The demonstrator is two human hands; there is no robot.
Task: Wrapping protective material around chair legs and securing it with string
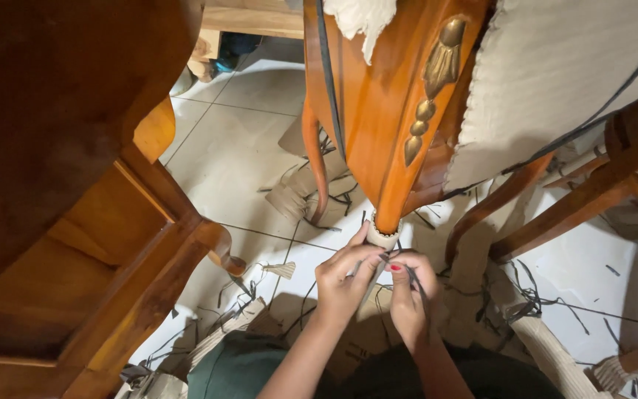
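Glossy carved wooden chair leg, left hand and right hand grip closed on its paper-wrapped foot, black strap

Glossy orange-brown chair leg with dull gold leaf carving, white floor tiles.

No packages, labels, signs, screens.

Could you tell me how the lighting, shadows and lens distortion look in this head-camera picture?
Head view: light glares off the white tiled floor and sheens on the varnished chair leg; the dark table at left sits in shadow; wide-angle bending curves the edges; the left hand and right hand look reasonably sharp.
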